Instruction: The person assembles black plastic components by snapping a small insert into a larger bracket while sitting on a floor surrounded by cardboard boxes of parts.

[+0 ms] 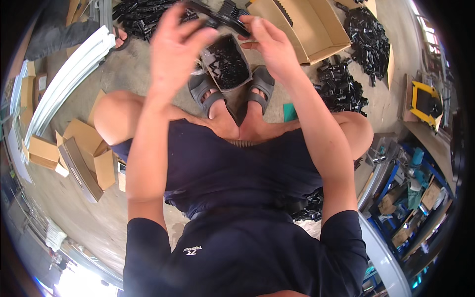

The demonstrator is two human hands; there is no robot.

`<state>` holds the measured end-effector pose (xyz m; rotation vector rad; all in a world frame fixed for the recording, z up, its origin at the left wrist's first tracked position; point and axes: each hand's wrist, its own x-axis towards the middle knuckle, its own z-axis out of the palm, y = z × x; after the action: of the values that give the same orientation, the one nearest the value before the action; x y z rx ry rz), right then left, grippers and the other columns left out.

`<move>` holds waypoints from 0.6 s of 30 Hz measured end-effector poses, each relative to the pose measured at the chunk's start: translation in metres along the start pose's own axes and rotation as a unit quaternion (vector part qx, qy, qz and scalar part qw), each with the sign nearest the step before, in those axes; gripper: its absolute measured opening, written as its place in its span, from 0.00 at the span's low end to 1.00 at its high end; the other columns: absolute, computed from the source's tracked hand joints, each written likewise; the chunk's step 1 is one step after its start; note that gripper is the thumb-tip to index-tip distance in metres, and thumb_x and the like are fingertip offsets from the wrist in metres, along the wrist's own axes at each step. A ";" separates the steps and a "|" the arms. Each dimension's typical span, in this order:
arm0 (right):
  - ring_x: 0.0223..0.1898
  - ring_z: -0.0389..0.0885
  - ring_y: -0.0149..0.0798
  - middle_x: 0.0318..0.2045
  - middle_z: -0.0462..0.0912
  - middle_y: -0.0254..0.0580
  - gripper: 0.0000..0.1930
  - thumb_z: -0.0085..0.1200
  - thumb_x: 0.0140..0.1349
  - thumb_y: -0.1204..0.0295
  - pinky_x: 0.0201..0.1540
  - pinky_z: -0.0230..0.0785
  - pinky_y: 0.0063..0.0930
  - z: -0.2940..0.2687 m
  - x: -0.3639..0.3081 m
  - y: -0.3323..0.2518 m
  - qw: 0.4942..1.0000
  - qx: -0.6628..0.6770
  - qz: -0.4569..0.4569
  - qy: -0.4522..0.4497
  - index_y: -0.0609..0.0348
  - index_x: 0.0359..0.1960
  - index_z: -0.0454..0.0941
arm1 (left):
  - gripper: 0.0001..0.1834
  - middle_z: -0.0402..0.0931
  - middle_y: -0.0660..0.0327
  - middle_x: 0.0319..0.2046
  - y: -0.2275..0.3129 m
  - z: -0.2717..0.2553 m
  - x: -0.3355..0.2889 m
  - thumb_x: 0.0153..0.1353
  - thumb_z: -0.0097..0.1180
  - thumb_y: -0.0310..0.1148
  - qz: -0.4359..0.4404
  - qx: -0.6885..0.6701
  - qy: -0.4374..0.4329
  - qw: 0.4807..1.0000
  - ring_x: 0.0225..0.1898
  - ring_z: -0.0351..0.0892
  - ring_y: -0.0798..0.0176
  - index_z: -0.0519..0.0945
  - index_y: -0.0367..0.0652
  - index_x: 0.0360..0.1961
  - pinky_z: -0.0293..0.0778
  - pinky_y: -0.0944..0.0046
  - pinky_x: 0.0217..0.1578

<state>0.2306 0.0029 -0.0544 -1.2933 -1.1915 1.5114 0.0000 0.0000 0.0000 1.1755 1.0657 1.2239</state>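
Note:
My right hand (pixel 269 42) pinches a long black plastic part (pixel 230 22) between thumb and fingers. The part slants across the top of the view, and its exact kind is hard to make out. Close to its other end is my left hand (pixel 175 54), blurred by motion, with its fingers spread apart; whether they touch the part is unclear. Below the hands, between my sandalled feet, stands a small open box (pixel 227 67) filled with small black pieces.
Piles of black plastic parts (pixel 366 39) lie at the right, with more (pixel 141 17) at the upper left. An open cardboard box (pixel 316 32) stands beyond my right hand. White strips (pixel 69 74) and another person's foot (pixel 120 37) are at left. Blue shelving (pixel 391 183) holds items at right.

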 end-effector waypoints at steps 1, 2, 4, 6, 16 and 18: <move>0.53 0.84 0.49 0.51 0.86 0.48 0.20 0.55 0.72 0.55 0.56 0.75 0.41 0.006 0.006 0.014 0.994 -0.102 0.000 0.031 0.55 0.56 0.82 | 0.30 0.84 0.45 0.49 0.000 0.001 0.003 0.67 0.60 0.18 -0.005 0.003 -0.010 1.000 0.49 0.85 0.59 0.64 0.35 0.68 0.81 0.61 0.54; 0.50 0.86 0.48 0.47 0.88 0.49 0.18 0.54 0.73 0.58 0.54 0.76 0.40 0.011 0.012 0.031 0.977 -0.203 0.002 0.062 0.59 0.52 0.84 | 0.27 0.84 0.46 0.49 0.003 -0.009 0.008 0.67 0.59 0.19 -0.007 0.010 0.030 0.999 0.48 0.86 0.58 0.66 0.33 0.66 0.81 0.59 0.53; 0.47 0.85 0.57 0.40 0.86 0.58 0.15 0.59 0.64 0.60 0.51 0.77 0.46 0.013 0.022 0.070 0.923 -0.385 -0.016 -0.010 0.57 0.43 0.86 | 0.30 0.84 0.45 0.48 -0.012 -0.020 0.015 0.67 0.60 0.20 0.001 -0.042 0.068 0.997 0.46 0.86 0.57 0.63 0.30 0.67 0.82 0.60 0.51; 0.50 0.85 0.56 0.44 0.86 0.57 0.15 0.56 0.65 0.62 0.53 0.78 0.47 0.034 0.023 0.105 0.838 -0.523 0.028 -0.155 0.58 0.45 0.86 | 0.31 0.84 0.45 0.47 -0.020 -0.028 0.019 0.66 0.61 0.20 -0.009 -0.047 0.090 0.995 0.44 0.86 0.59 0.62 0.28 0.67 0.83 0.62 0.48; 0.48 0.86 0.50 0.47 0.87 0.48 0.18 0.45 0.70 0.68 0.45 0.81 0.43 0.053 0.034 0.185 0.761 -0.634 0.050 -0.126 0.53 0.58 0.79 | 0.32 0.85 0.48 0.46 -0.048 0.003 0.031 0.66 0.63 0.22 -0.028 0.009 0.106 0.994 0.42 0.85 0.65 0.63 0.27 0.67 0.82 0.66 0.45; 0.47 0.88 0.49 0.46 0.88 0.48 0.21 0.43 0.70 0.69 0.45 0.81 0.42 0.058 0.042 0.168 0.775 -0.598 0.091 -0.186 0.51 0.64 0.75 | 0.31 0.85 0.47 0.46 -0.047 0.009 0.036 0.66 0.63 0.22 -0.031 0.016 0.109 0.993 0.42 0.85 0.65 0.63 0.27 0.66 0.82 0.66 0.45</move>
<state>0.1674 -0.0057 -0.2257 -1.9572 -2.5861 1.0795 0.0161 0.0363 -0.0445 1.0412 1.2800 1.3117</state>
